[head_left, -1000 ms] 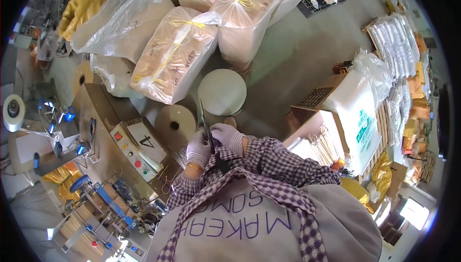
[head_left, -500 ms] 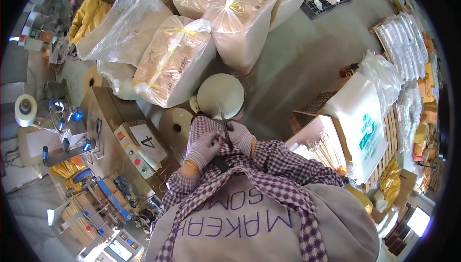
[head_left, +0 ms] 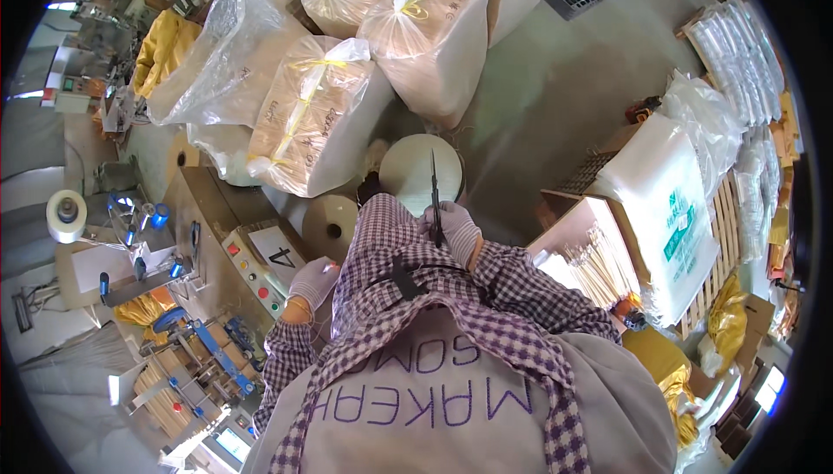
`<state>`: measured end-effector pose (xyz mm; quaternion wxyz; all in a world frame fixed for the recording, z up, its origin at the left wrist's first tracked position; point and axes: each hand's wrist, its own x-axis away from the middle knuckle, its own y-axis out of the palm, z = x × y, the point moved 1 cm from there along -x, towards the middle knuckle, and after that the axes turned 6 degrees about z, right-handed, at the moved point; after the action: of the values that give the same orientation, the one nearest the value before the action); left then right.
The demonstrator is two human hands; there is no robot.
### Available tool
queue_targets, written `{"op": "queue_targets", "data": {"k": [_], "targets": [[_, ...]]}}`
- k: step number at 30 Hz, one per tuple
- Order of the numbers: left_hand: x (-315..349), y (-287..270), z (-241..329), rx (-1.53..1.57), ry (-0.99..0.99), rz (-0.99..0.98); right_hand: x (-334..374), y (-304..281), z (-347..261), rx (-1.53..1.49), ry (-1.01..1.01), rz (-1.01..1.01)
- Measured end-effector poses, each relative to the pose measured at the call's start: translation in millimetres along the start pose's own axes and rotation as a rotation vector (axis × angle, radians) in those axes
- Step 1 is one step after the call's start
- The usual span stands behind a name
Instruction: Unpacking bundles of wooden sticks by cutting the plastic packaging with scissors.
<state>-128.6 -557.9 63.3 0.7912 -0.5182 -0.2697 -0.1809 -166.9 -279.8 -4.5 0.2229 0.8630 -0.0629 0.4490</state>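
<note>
My right hand [head_left: 453, 227], in a white striped glove, is closed round a slim dark pointed tool [head_left: 436, 186]. The tool stands upright above my lap, its tip reaching over a round pale top [head_left: 415, 170], like a stool's or drum's; whether it is scissors or tweezers is unclear. Off to the left, my gloved left hand [head_left: 314, 282] hovers beside a control box [head_left: 257, 274] with coloured buttons. Its fingers are drawn together, with a small orange-red spot at the tips that I cannot make out. The checked apron [head_left: 382, 231] covers my lap between the hands.
Large bags of brown packs [head_left: 312, 114] stand ahead. A wide roll [head_left: 330, 224] lies beyond the control box. To the right, a carton of thin sticks [head_left: 599, 257] stands beside a white plastic-wrapped stack [head_left: 664, 213]. A machine with blue parts [head_left: 204, 348] is at lower left.
My hands have come apart. The left has moved left and back toward the control box. The right has shifted slightly right, and its tool now points straight ahead.
</note>
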Motion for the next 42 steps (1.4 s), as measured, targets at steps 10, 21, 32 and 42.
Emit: {"op": "queue_targets", "data": {"k": [10, 21, 32, 42], "targets": [[-11.9, -14.2, -20.1, 0.059, -0.098, 0.1, 3.8, -8.3, -4.4, -0.163, -0.005, -0.015], [-49.2, 14.8, -176.8, 0.406, -0.221, 0.079, -22.3, 63.7, -44.2, 0.394, 0.117, -0.067], [-220.3, -81.1, -167.3, 1.897, -0.674, -0.166, -117.7, 198.4, -86.1, 0.866, 0.283, -0.137], [-262.6, -32.7, -159.7, 2.398, -0.491, -0.19, -184.8, 358.6, -68.0, 1.308, 0.42, -0.454]]}}
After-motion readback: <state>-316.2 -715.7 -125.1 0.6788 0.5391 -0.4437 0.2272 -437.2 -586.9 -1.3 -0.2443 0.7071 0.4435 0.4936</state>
